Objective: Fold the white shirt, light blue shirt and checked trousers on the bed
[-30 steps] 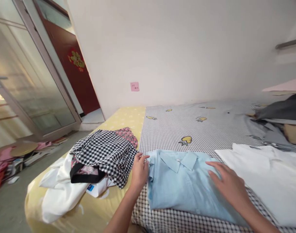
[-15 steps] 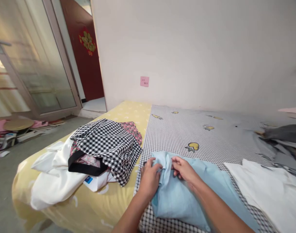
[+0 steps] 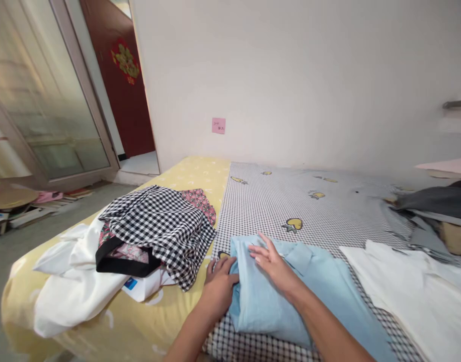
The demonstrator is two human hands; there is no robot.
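Note:
A light-blue collared shirt (image 3: 262, 306) lies partly folded on the bed in front of me, its left side turned over into a straight flap. My left hand (image 3: 218, 289) is at the shirt's left edge, fingers apart, with the thumb against the fold. Spread fingers of my right hand (image 3: 274, 264) rest over the top of the flap, palm down, holding nothing. The collar shows just right of that hand, and my right forearm crosses the lower part of the shirt.
Left on the yellow sheet (image 3: 177, 327) lies a heap with a black-and-white checked garment (image 3: 158, 216) and white clothing (image 3: 75, 296). A white garment (image 3: 415, 291) lies at right, with dark folded clothes (image 3: 438, 201) beyond. The wall (image 3: 291, 90) stands behind the bed.
My hands have let go of the bunched cloth, which now lies flatter as a smooth flap. The right hand has opened; the left has shifted down the shirt's edge. The view has turned slightly right.

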